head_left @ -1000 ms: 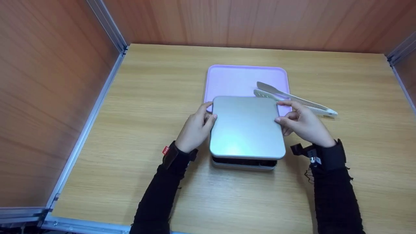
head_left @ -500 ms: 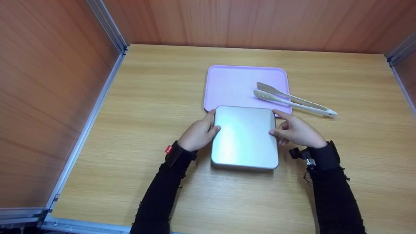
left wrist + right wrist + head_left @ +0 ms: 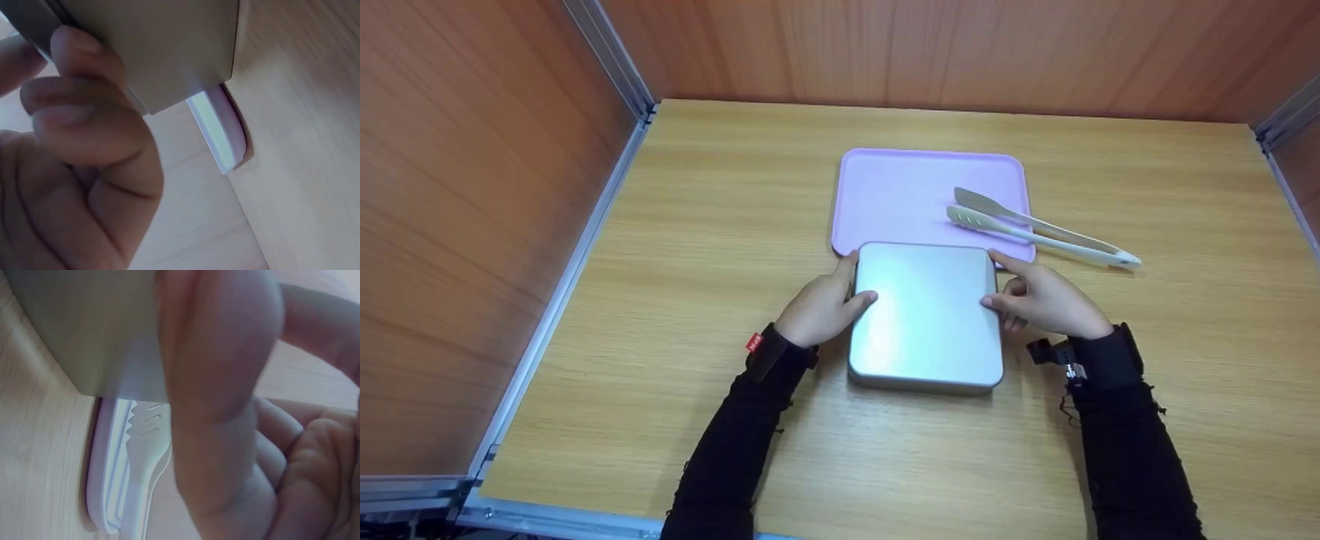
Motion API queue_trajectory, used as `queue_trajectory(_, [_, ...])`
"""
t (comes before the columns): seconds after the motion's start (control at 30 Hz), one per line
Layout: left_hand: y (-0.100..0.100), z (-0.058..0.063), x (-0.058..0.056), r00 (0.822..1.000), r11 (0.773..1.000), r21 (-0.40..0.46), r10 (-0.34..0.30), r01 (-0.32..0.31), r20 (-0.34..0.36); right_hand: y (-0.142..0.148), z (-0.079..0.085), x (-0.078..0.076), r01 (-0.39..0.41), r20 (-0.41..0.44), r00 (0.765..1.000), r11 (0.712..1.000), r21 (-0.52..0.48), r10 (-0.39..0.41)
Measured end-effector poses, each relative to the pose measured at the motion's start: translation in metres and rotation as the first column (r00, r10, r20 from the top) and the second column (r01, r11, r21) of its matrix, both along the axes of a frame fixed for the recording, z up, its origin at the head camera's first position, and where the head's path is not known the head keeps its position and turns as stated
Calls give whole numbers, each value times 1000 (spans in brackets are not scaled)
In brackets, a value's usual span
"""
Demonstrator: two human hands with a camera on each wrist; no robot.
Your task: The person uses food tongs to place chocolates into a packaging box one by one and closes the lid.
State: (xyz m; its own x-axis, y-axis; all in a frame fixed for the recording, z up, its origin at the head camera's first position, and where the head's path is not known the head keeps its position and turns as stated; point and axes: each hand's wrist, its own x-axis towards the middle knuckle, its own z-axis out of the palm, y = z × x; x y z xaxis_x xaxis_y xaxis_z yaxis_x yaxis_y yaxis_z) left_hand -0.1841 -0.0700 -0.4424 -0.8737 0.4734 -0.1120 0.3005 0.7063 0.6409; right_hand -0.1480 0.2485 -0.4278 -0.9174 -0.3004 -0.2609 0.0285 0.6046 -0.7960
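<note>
A silver rectangular metal tin stands on the table in the head view, its lid lying flat on top. At the lid's left edge, my left hand grips with the thumb on top and the other fingers at the side. My right hand pinches the opposite edge, thumb on top and index finger at the far right corner. Both wrist views show curled fingers beside the tin's plain side wall. The tin's inside is hidden.
Behind the tin lies a pale purple tray, its near edge partly covered by the tin in view. White and beige tongs lie spread across the tray's right side, handle end over the table. Wooden panels border the table.
Both hands have brought the lid down and toward the person, from raised and tilted over the tin to flat on it. Over the last half second, hardly anything has moved.
</note>
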Motion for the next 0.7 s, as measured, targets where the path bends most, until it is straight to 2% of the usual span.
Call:
queue_trajectory(0.47, [1,-3,-2,999,999,-18,27,-27,26,0,-7,-3,17,-19,1000,999,39,-17])
queue_trajectory(0.6, [-2,-2,-2,999,999,-23,43,-43,-4,3,-8,-3,45,-143,989,993,111,-29])
queue_trajectory(0.7, [-7,0,-2,989,994,-64,82,-90,-120,7,-4,1,102,-292,956,977,187,-44])
